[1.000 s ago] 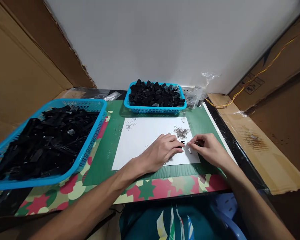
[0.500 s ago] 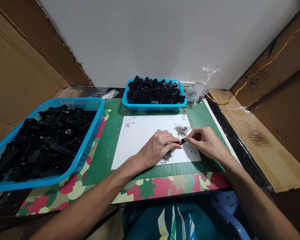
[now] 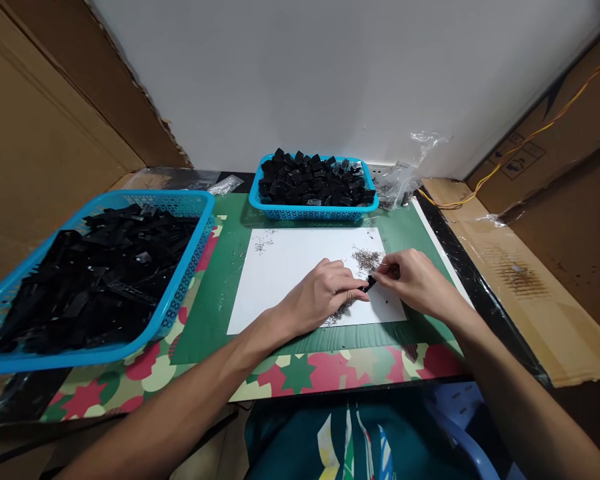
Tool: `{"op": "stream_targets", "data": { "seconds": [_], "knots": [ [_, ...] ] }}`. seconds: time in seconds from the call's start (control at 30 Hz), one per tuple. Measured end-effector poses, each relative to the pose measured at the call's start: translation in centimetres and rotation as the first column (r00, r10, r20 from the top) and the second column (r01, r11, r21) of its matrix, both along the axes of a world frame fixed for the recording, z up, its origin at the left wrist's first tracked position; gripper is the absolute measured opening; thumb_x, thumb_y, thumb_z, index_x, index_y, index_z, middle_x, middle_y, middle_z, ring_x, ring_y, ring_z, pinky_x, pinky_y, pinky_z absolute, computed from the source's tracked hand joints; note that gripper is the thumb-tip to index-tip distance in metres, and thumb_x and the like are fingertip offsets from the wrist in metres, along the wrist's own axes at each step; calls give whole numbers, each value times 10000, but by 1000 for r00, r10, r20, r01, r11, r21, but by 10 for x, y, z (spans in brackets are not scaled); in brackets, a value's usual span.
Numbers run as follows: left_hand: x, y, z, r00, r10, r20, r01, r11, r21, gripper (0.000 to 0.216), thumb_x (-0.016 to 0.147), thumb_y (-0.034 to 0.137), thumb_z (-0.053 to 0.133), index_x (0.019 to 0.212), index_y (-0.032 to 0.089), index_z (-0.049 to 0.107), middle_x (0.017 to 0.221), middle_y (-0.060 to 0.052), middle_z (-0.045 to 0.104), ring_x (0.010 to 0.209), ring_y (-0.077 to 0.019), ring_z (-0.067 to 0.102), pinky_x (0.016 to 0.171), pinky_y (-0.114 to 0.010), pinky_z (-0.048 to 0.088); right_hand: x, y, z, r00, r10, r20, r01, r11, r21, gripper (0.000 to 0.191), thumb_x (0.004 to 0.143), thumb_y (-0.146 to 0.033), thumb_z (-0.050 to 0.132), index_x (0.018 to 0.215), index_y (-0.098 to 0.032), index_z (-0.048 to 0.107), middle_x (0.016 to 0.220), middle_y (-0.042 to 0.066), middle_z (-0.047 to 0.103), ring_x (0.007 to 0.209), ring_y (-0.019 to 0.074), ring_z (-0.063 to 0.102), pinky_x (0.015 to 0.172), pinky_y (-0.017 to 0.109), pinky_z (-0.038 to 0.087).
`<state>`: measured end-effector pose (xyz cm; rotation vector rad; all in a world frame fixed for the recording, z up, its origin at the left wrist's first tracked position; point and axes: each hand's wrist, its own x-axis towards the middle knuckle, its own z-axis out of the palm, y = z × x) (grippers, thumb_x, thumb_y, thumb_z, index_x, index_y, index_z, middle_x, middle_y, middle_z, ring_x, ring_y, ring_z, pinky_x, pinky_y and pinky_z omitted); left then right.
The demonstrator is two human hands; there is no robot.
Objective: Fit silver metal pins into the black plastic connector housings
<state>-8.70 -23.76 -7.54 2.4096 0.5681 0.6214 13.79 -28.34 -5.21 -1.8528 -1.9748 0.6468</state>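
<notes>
Over the right part of a white sheet (image 3: pixel 280 287), my left hand (image 3: pixel 325 293) pinches a small black plastic part (image 3: pixel 371 283) between thumb and fingers. Close against the part's right end is my right hand (image 3: pixel 410 280), its thumb and forefinger pressed together. Whatever sits between those fingertips is too small to make out. A pile of tiny metal pieces (image 3: pixel 367 259) lies just beyond the fingers, and a second pile (image 3: pixel 338 315) is partly hidden under my left hand. A few more tiny pieces (image 3: pixel 263 244) are scattered at the sheet's far left corner.
At the left stands a large blue basket (image 3: pixel 177 283) of black plastic parts. A smaller blue basket (image 3: pixel 310 214) of black pieces is at the back by the wall. Clear plastic bags (image 3: pixel 396 185) lie to its right. Cardboard (image 3: pixel 555 313) and yellow wires (image 3: pixel 480 180) border the right side.
The black part now appears tilted up more at its right end, and my right fingertips have shifted slightly on it. The whole view has shifted a little.
</notes>
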Motion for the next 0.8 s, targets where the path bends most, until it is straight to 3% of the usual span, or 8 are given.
{"op": "stream_targets", "data": {
  "seconds": [0.4,0.6,0.8],
  "knots": [
    [2,1,-6,998,-8,68,10,1000,-25,301,1044,398,595,1031,188,810,785,-35,746,766,-186,622,839,-358,448,-9,-15,-17,991,-127,-37,131,983,126,186,906,-298,614,754,-199,656,717,58,720,624,188,610,593,309,390],
    [1,-1,-5,998,6,65,-3,999,-47,298,1038,393,607,976,186,813,760,-34,748,771,-192,641,858,-366,449,-6,-6,-9,998,21,-56,-18,998,56,251,923,-266,576,681,-203,592,657,35,671,565,156,525,569,312,335],
    [-2,1,-5,999,-54,11,53,997,51,272,1039,379,602,1066,189,795,823,-38,757,826,-198,629,856,-348,433,0,-10,-2,996,55,-65,-52,998,41,290,966,-315,572,732,-186,686,692,34,693,621,172,565,592,310,349]
  ]
}}
